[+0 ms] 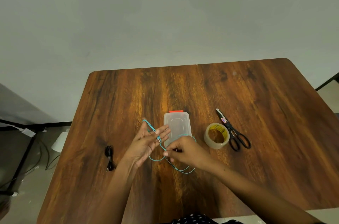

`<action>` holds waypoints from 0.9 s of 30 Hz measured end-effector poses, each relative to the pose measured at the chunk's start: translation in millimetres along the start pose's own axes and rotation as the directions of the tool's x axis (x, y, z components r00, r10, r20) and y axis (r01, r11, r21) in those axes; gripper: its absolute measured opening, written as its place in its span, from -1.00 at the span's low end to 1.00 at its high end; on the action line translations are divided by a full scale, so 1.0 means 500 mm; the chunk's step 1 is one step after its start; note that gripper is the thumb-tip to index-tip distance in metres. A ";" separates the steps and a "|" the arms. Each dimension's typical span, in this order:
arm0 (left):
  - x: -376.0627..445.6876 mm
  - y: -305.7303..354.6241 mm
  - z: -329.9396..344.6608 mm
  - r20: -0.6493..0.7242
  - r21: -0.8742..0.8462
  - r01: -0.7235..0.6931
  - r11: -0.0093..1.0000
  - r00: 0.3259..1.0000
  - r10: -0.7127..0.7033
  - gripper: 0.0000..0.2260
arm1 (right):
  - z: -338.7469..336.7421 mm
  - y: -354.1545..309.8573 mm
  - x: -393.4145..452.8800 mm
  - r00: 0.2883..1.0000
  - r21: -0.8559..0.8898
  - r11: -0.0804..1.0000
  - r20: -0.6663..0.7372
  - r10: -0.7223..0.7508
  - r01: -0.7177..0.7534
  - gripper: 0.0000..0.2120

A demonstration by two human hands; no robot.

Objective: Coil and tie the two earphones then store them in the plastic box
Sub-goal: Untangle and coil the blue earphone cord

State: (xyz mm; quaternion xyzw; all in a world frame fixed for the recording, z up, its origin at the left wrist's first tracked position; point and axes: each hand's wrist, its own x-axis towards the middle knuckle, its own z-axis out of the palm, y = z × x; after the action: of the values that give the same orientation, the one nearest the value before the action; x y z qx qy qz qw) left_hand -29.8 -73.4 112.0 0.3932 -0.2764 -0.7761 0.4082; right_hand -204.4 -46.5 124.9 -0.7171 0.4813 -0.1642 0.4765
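Near the table's (256, 95) front edge, just before the plastic box (177, 126), the teal earphone (153, 132) is thin, limp, likely slippery; best pinched by the cord; left hand (148, 143) spread, cord looped over its fingers; right hand (183, 150) pinches the strand; black earphone (109, 157) lies coiled leftward.
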 end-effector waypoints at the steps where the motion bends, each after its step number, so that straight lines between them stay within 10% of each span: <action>1: -0.002 -0.001 0.000 -0.010 0.066 0.037 0.997 0.999 -0.037 -0.17 | -0.010 -0.001 0.005 1.000 -0.092 0.995 -0.016 -0.025 0.023 -0.83; 5: -0.024 0.004 -0.004 0.213 0.347 0.195 0.917 0.936 -0.280 -0.37 | -0.075 -0.008 0.019 0.997 -0.321 0.944 -0.016 -0.080 0.070 -0.86; 10: -0.038 0.002 -0.009 0.427 0.380 0.301 0.875 0.782 -0.455 -0.25 | -0.132 0.007 0.048 0.986 -0.198 0.966 0.042 -0.163 0.168 -0.91; 27: -0.044 0.015 0.012 0.668 0.314 0.290 0.904 0.609 -0.427 -0.40 | -0.099 0.066 0.058 0.997 0.429 0.901 -0.058 -0.044 0.064 -0.93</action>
State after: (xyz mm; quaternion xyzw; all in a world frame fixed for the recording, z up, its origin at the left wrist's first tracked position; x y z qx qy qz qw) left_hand -23.7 -57.8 129.3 0.1364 -0.3960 -0.9057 0.0653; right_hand -242.6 -99.9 115.0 -0.6033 0.4242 -0.2962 0.6070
